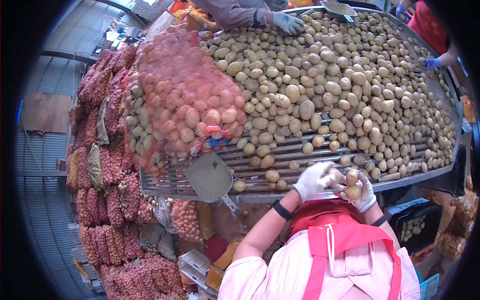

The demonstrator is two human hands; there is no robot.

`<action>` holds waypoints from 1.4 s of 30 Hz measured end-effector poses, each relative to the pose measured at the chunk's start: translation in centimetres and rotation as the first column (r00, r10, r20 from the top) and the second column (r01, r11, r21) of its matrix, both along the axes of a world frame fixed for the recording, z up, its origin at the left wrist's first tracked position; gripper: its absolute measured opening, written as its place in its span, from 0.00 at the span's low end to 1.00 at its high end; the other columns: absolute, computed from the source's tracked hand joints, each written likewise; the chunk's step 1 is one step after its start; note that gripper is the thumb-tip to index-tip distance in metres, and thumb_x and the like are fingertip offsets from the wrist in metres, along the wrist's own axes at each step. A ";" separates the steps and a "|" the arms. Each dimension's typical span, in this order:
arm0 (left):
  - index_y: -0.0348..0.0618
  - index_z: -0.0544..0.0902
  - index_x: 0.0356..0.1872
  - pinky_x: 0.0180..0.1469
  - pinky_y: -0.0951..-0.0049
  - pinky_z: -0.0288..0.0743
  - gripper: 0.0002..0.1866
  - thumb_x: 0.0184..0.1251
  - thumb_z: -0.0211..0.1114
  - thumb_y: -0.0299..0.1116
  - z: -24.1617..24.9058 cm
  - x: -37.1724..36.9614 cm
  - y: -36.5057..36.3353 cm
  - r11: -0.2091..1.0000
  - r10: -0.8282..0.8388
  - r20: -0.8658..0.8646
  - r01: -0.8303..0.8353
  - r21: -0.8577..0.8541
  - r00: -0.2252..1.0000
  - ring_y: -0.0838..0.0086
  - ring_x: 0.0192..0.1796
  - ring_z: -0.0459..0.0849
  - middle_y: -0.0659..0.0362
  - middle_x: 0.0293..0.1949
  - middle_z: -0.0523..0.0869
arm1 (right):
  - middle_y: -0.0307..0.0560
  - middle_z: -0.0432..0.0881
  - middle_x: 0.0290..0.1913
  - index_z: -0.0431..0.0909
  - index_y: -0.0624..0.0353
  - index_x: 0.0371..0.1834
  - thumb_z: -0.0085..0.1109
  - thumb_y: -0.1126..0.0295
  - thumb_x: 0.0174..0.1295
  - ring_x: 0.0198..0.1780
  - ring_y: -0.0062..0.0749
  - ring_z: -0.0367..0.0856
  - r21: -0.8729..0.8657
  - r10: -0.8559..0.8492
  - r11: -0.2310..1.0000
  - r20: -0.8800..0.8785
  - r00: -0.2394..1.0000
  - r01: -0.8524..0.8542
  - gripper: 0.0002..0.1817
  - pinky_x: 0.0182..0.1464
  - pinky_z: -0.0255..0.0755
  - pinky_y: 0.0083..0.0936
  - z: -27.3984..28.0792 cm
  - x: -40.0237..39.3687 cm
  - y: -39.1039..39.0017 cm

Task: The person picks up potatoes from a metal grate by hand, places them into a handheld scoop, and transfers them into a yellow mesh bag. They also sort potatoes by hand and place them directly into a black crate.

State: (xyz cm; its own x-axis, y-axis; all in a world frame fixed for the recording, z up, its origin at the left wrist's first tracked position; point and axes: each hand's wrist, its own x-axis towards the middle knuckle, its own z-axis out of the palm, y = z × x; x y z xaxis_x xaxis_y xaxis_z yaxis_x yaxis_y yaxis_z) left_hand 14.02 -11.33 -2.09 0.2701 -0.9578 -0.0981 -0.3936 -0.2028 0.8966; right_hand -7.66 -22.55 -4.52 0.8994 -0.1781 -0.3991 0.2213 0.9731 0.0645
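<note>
My left hand point(316, 180), in a white glove, is at the near edge of the slatted table point(270, 196). Its fingers point toward my right hand and are smeared, so their pose is unclear. My right hand point(364, 196), gloved too, holds two potatoes, an upper one point(352, 176) and a lower one point(353, 192). Beyond both hands, loose potatoes point(307, 110) cover much of the slats. A few lie just left of my left hand, among them a round potato point(272, 176).
A metal scoop point(210, 177) lies at the near left, beside a full red mesh sack point(185, 95). Across the table are a co-worker's gloved hand point(287, 23) and another's blue glove point(430, 64). A black crate point(414, 225) stands at the right; stacked sacks point(107, 165) fill the left.
</note>
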 end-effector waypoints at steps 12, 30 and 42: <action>0.49 0.79 0.55 0.52 0.53 0.78 0.29 0.54 0.75 0.50 -3.2 7.1 9.7 0.698 0.276 0.522 -0.542 0.469 0.807 0.50 0.51 0.82 0.46 0.51 0.78 | 0.60 0.63 0.74 0.68 0.58 0.68 0.54 0.40 0.67 0.69 0.68 0.68 -0.095 0.026 0.995 -0.010 1.000 -0.027 0.37 0.40 0.87 0.43 -1.2 -1.3 1.1; 0.40 0.61 0.75 0.68 0.65 0.71 0.48 0.50 0.72 0.31 6.4 -1.6 -2.7 0.932 -0.321 -0.008 0.318 0.172 0.947 0.56 0.67 0.77 0.45 0.66 0.76 | 0.52 0.70 0.69 0.54 0.51 0.79 0.65 0.49 0.63 0.63 0.44 0.78 -0.237 0.198 0.961 0.228 0.953 -0.143 0.45 0.50 0.84 0.40 2.7 -1.3 -0.2; 0.37 0.64 0.74 0.45 0.76 0.79 0.44 0.53 0.73 0.31 7.4 -7.0 -9.6 0.834 -0.456 -0.208 0.497 0.240 0.865 0.77 0.44 0.82 0.53 0.65 0.76 | 0.56 0.80 0.53 0.78 0.61 0.35 0.66 0.83 0.53 0.54 0.46 0.84 -0.763 -0.777 0.404 0.005 0.630 0.504 0.09 0.49 0.84 0.39 4.9 -21.1 2.1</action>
State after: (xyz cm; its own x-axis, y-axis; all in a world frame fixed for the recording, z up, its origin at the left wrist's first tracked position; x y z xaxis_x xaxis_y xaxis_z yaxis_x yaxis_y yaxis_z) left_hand 7.05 -20.91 5.27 -0.2485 -0.8912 -0.3795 -0.3838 -0.2691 0.8833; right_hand -28.71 -20.43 0.36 0.2410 -0.9633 -0.1179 0.6680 0.2527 -0.7000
